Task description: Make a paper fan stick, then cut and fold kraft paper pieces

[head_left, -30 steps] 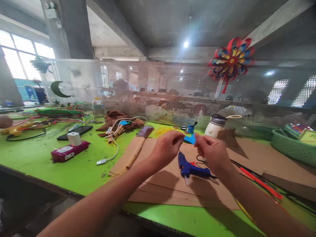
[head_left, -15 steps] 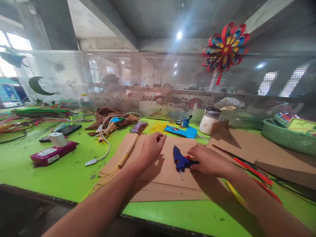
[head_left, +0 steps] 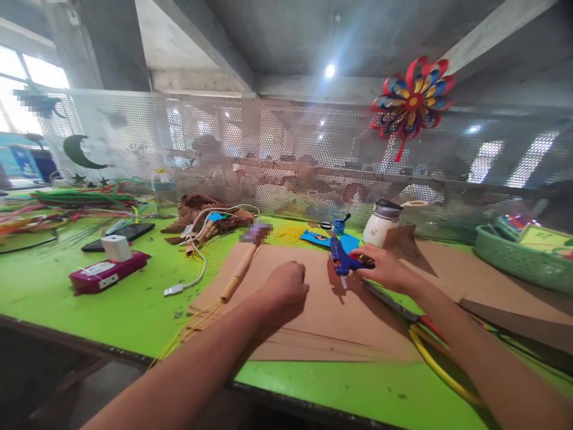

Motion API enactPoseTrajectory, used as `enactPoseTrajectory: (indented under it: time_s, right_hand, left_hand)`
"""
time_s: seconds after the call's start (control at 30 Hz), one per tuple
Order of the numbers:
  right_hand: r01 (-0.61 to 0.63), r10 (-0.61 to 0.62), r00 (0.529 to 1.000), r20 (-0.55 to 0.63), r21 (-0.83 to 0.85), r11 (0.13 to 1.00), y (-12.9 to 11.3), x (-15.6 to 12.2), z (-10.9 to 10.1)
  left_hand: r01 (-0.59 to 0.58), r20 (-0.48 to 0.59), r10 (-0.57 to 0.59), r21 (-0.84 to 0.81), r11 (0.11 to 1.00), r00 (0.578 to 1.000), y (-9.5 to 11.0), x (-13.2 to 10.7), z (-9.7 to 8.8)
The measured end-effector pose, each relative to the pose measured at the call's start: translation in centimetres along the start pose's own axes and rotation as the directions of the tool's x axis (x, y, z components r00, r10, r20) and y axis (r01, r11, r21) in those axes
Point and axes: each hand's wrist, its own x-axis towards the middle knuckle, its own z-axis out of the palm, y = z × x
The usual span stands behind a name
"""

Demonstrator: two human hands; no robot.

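Note:
My right hand (head_left: 385, 269) grips a blue hot glue gun (head_left: 342, 258) by its handle, above the brown cardboard sheets (head_left: 286, 322). A clear glue stick (head_left: 344, 282) pokes out of the gun's rear end, toward me. Low over the middle of the cardboard is my left hand (head_left: 289, 289), its fingers curled in; what they hold, if anything, is hidden. Left of it lies a rolled brown paper tube (head_left: 242, 266) with yellow strings (head_left: 192, 327) trailing from its near end. Scissors (head_left: 394, 304) lie beneath my right forearm, partly covered.
On the green table (head_left: 147, 316) stand a purple power strip (head_left: 107, 272) with a white charger, a white USB cable (head_left: 173, 289), crumpled brown paper (head_left: 201, 209), a white flask (head_left: 380, 224) and a green basket (head_left: 514, 254). A yellow loop (head_left: 441, 370) lies near my right forearm.
My right hand has lifted the glue gun off the cardboard and carried it away from me. My left hand has come slightly nearer and its fingers are more curled.

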Motion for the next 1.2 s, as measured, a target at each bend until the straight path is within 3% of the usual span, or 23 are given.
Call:
enactPoseTrajectory:
  time_s: [0.2, 0.33, 0.57, 0.73, 0.87, 1.03, 1.1, 1.2]
  right_hand:
    - [0.084, -0.081, 0.994, 0.075, -0.031, 0.996, 1.3, 2.9, 0.9]
    - [0.082, -0.076, 0.993, 0.093, -0.067, 0.994, 1.4, 2.8, 1.9]
    - [0.047, -0.053, 0.997, -0.053, -0.108, 0.993, 1.0, 1.3, 2.7]
    - [0.084, -0.092, 0.983, -0.162, -0.056, 0.995, -2.7, -0.7, 0.9]
    - [-0.065, 0.096, 0.93, -0.354, 0.098, 0.993, -4.4, -2.9, -0.3]
    - [-0.186, 0.334, 0.82, -0.465, 0.335, 0.924, -2.2, -4.1, 0.4]
    - [-0.181, 0.367, 0.801, -0.474, 0.392, 0.902, -1.6, -4.2, 1.0]
    - [-0.171, 0.327, 0.802, -0.5, 0.333, 0.927, -1.6, -4.5, 1.7]
  left_hand:
    - [0.008, -0.004, -0.008, 0.009, 1.0, 1.0, 0.0, 0.0, 0.3]
    - [0.02, 0.063, -0.021, 0.016, 1.0, 0.998, -0.2, 0.6, 0.4]
    - [-0.002, 0.044, 0.001, 0.022, 1.0, 0.999, -0.3, 0.7, 0.4]
    - [-0.006, -0.029, 0.007, 0.023, 1.0, 1.0, 0.0, 0.1, 0.2]
    - [-0.006, -0.121, 0.006, -0.006, 1.0, 0.993, 0.3, 0.5, -0.4]
    - [0.022, -0.184, -0.024, -0.012, 1.0, 0.983, 0.9, 1.6, -1.8]
    - [0.015, -0.179, -0.018, -0.015, 1.0, 0.984, 1.1, 1.7, -2.1]
    - [-0.005, -0.141, 0.001, -0.029, 1.0, 0.99, 1.3, 1.5, -2.1]
